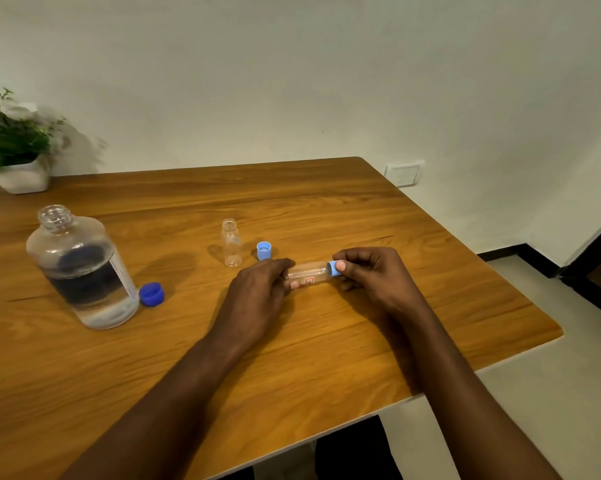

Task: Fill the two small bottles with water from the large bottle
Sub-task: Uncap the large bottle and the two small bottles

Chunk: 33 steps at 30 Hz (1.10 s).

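The large clear bottle point(84, 268) stands uncapped at the left of the table, roughly half full of water. Its dark blue cap point(151, 294) lies beside its base. One small clear bottle point(232, 243) stands open and upright at the table's middle, with a light blue cap point(264, 251) resting to its right. A second small bottle point(309, 273) is held sideways just above the table. My left hand point(261, 292) grips its base end. My right hand point(371, 275) pinches the light blue cap point(333, 268) on its neck.
A white pot of green plants and white flowers point(15, 157) stands at the far left corner of the wooden table point(326, 358). A wall socket point(404, 173) sits on the wall beyond the right edge. The table's right edge drops to a pale floor.
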Tool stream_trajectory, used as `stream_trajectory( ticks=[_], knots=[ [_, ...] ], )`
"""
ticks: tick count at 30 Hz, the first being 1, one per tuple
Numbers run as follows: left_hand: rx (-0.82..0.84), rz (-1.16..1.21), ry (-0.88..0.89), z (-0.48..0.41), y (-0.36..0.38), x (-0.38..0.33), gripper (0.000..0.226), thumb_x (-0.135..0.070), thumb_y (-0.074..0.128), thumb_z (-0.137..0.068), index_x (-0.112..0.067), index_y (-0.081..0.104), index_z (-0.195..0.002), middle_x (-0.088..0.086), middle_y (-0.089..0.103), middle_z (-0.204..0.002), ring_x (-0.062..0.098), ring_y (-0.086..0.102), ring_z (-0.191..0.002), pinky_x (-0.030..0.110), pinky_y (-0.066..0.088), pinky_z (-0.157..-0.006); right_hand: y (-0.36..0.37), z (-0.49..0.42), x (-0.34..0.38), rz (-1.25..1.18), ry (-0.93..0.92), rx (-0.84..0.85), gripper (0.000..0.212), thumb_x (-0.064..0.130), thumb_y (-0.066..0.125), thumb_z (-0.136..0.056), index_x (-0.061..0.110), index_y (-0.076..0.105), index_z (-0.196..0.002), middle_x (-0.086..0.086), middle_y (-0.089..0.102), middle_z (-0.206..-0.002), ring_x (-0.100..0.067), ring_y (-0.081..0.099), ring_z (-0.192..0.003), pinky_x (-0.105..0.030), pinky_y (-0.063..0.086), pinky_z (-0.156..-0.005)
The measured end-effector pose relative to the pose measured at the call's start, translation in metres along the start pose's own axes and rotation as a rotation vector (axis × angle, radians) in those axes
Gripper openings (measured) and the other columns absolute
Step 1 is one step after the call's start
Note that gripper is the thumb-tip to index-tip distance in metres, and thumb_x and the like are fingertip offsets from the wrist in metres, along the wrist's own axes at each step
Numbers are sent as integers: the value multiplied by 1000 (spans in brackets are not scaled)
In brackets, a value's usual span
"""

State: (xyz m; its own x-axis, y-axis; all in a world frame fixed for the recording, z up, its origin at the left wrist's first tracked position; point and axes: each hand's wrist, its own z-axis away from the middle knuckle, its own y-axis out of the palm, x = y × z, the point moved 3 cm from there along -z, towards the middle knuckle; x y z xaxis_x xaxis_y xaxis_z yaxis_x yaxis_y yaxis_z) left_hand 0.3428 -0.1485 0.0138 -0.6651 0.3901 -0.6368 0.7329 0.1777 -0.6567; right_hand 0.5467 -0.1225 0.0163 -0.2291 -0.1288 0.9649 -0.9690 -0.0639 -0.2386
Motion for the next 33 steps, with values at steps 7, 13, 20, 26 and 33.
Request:
stream_trajectory(
  ticks=[7,13,20,26,33],
  knots=[
    [-22,66,-48,0,-2,-2,31,-11,62,-92,-14,63,-122,1,67,-108,15,62,-101,32,49,-88,1,5,10,-93,4,-48,25,18,66,-89,7,66,-112,-9,64,-87,-15,61,-64,-26,53,-56],
    [-28,73,-58,2,-4,0,31,-10,62,-91,-15,63,-122,-1,67,-110,12,60,-103,22,42,-86,2,6,7,4,32,-41,25,23,60,-94,0,69,-92,-8,65,-66,-16,56,-53,-24,45,-43],
    [-41,92,-49,3,-5,-1,32,-10,61,-92,-14,62,-124,1,67,-112,14,61,-104,27,46,-88,-2,7,7,-125,47,28,35,1,70,-83,4,59,-116,-9,64,-98,-19,61,-72,-28,53,-52],
    [-26,108,-46,3,-5,-1,33,-9,62,-92,-15,61,-124,0,66,-115,12,59,-106,22,43,-89,3,3,6,17,108,-24,41,40,44,-100,6,67,-99,-9,63,-62,-13,51,-45,-22,37,-37],
    [-29,107,-48,2,-4,1,32,-9,61,-92,-17,61,-123,-1,66,-113,11,59,-104,14,41,-83,-1,6,6,-54,88,69,14,7,65,-90,6,67,-103,-7,67,-77,-15,62,-62,-25,50,-46]
  ],
)
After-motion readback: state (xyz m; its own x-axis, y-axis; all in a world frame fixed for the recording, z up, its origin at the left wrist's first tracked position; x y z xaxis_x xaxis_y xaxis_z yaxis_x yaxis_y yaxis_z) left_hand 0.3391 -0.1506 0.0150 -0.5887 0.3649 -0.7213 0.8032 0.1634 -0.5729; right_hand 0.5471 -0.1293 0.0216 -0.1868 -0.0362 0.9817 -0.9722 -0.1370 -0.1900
